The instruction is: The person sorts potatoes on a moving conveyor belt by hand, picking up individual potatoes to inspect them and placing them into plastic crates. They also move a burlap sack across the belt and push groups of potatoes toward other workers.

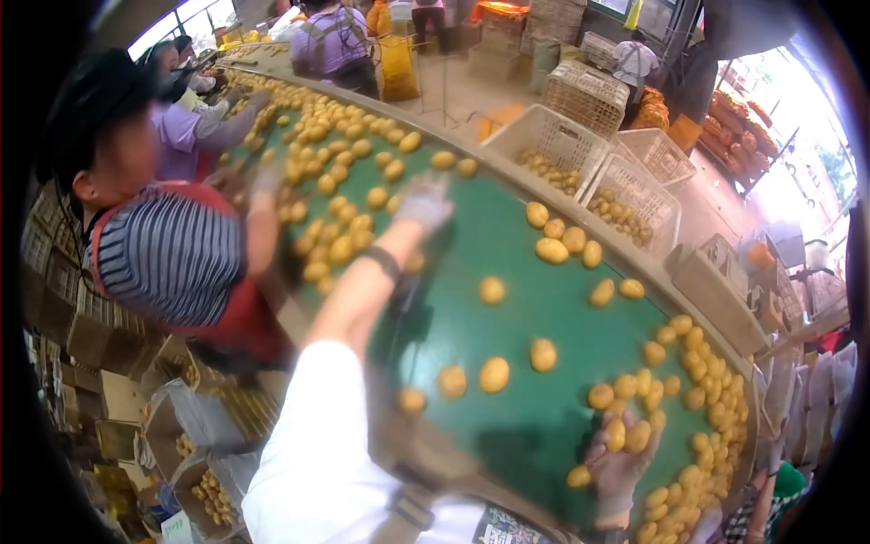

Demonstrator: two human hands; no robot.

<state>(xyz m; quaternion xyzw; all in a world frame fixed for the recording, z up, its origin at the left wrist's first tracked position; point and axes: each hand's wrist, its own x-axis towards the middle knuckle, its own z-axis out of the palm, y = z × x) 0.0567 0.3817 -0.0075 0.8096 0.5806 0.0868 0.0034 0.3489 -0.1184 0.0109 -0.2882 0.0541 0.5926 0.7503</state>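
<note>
A green conveyor belt (pixel 453 308) carries many yellow potatoes (pixel 494 374). My left hand (pixel 424 204), in a pale glove, reaches over the belt's far part beside a dense group of potatoes; its fingers are blurred and whether it holds anything is not clear. At the lower right, my right hand (pixel 619 467), also gloved, has its palm up with potatoes (pixel 637 437) resting in its fingers. More potatoes lie just beyond it and along the belt's right edge.
A co-worker in a striped top (pixel 172 254) stands close on the left, one hand over the belt. Other people work farther up. Crates (pixel 544 136) with potatoes stand beyond the belt's raised rim (pixel 507 177). Boxes and bags of potatoes (pixel 213 499) are at the lower left.
</note>
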